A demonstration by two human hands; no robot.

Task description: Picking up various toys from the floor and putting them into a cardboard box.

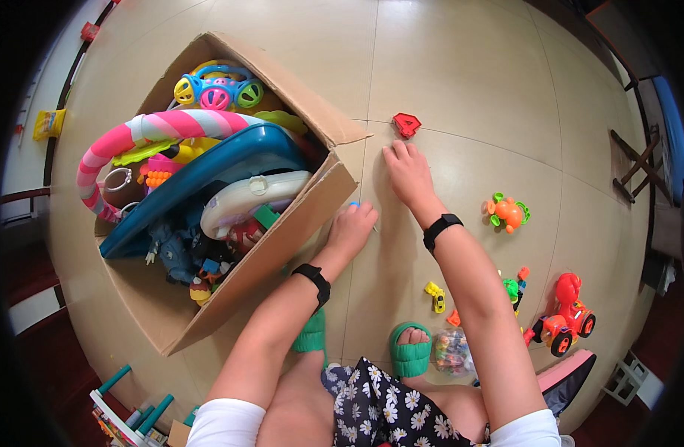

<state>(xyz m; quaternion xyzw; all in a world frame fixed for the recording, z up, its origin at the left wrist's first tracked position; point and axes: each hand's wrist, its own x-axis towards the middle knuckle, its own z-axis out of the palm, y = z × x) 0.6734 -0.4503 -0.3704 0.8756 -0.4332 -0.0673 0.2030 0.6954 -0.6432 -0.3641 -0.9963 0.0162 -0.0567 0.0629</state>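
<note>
My right hand (407, 173) reaches over the tiled floor (459, 72), its fingertips just below a red plastic figure-four toy (406, 125); whether they touch it I cannot tell. Beside the right corner of the cardboard box (263, 290), my left hand (353, 226) has a small blue thing (354, 204) at its fingertips and a thin pale tip showing by its fingers; its hold is unclear. Toys fill the box: a pink-and-white striped hoop (168, 124), a blue plastic basin (208, 184), a white plastic toy (252, 195) and a colourful ball rattle (216, 89).
An orange-and-green toy (508, 213) lies to the right. Nearer me are a yellow toy car (439, 300), a bag of small toys (453, 351) and a red toy vehicle (565, 321). Green slippers (411, 357) are on my feet. A wooden folding stand (638, 165) is far right.
</note>
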